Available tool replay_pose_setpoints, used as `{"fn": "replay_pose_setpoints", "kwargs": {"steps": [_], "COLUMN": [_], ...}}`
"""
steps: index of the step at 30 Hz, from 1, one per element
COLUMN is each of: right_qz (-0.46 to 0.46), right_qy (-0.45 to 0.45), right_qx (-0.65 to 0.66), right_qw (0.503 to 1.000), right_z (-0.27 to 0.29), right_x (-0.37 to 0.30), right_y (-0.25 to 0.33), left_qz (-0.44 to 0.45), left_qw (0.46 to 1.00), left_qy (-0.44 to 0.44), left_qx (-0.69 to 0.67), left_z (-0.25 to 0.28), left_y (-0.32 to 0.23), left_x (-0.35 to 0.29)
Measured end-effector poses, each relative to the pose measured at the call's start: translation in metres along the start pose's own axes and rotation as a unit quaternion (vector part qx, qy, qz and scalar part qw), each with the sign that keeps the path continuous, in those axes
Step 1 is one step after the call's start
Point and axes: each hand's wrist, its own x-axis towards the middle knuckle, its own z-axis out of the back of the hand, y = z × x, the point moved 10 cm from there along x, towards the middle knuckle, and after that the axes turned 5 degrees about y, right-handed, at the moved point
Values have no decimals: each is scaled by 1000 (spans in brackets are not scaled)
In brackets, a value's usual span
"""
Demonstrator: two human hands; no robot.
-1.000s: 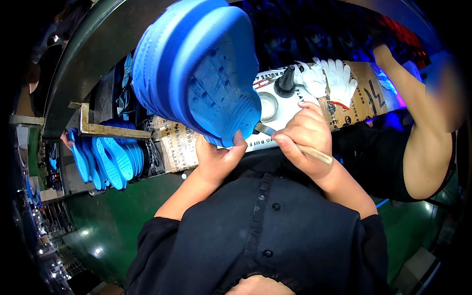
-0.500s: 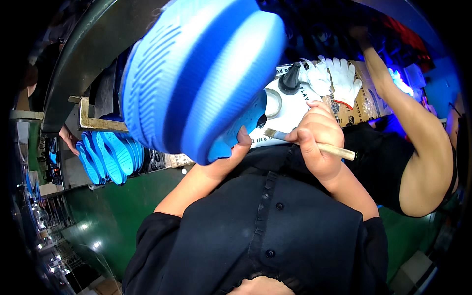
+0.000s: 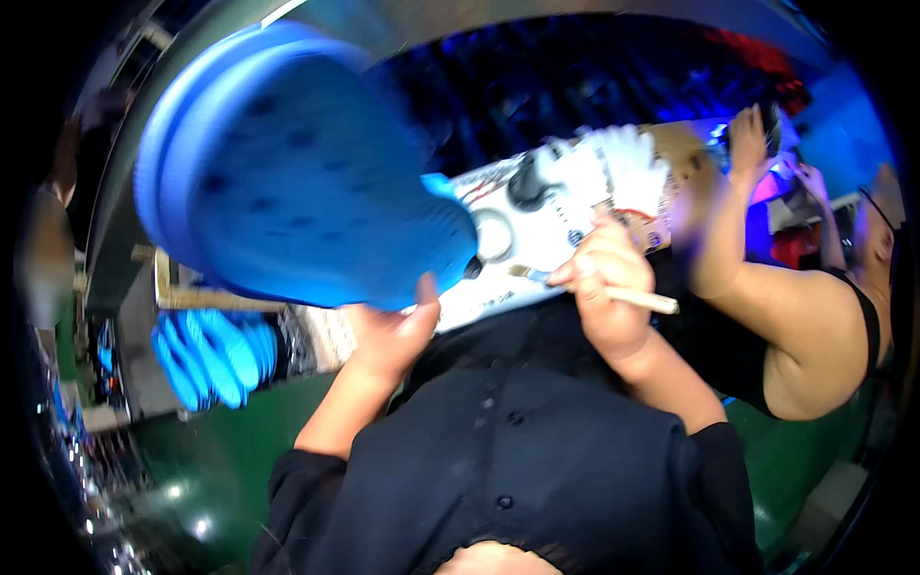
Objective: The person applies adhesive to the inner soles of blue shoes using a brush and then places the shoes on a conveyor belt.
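Blue shoe sole (image 3: 316,192), blurred, raised at the upper left of my head view, its broad end pointing away from the wearer and its dark-spotted face partly toward my camera. I see the left hand (image 3: 393,326) at the narrow end, fingers closed on it with the thumb lying along the near edge. The right hand (image 3: 613,287) has its fingers wrapped narrowly around 1 brush (image 3: 540,276), pale handle to the right; I read the bristles as apart from the sole. Progress, as I judge it: brush and sole are both in hand, so work on this piece appears unfinished; blur keeps me from telling whether its surface is coated or what area is left. Beyond, on the counter (image 3: 551,235), a round dish (image 3: 509,245) lies near the sole's narrow end, with a dark cone (image 3: 526,184) behind it and white gloves (image 3: 628,177) to the right. At the left I note a row of blue soles (image 3: 225,359); their finish I cannot tell. A co-worker's arm (image 3: 728,230) reaches in at the right.
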Motion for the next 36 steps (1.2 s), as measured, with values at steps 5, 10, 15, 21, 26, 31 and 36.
{"fn": "replay_pose_setpoints", "kwargs": {"steps": [5, 10, 15, 21, 26, 31, 36], "right_qz": [-62, -108, -183, -196, -221, -265, -297], "right_qy": [-77, -115, -137, -199, -180, -160, -134], "right_qx": [9, -17, -29, -55, 12, 73, 165], "right_qw": [995, 987, 973, 959, 958, 948, 931], "right_z": [36, 82, 119, 146, 140, 106, 57], "right_x": [-32, -57, -91, -117, -119, -120, -97], "right_y": [-43, -50, -77, -90, -105, -133, -134], "left_qz": [107, 245, 132, 108, 18, 284, 497], "left_qw": [939, 758, 700, 700, 768, 874, 857], "left_qy": [118, 502, 533, 410, 436, 297, 55], "left_qx": [-304, -336, -456, -575, -470, -260, -123], "left_z": [-8, -122, -315, -432, -341, -168, 47], "left_y": [-43, -90, -208, -265, -176, 55, 155], "left_x": [32, 24, 152, 229, 140, 48, -93]}}
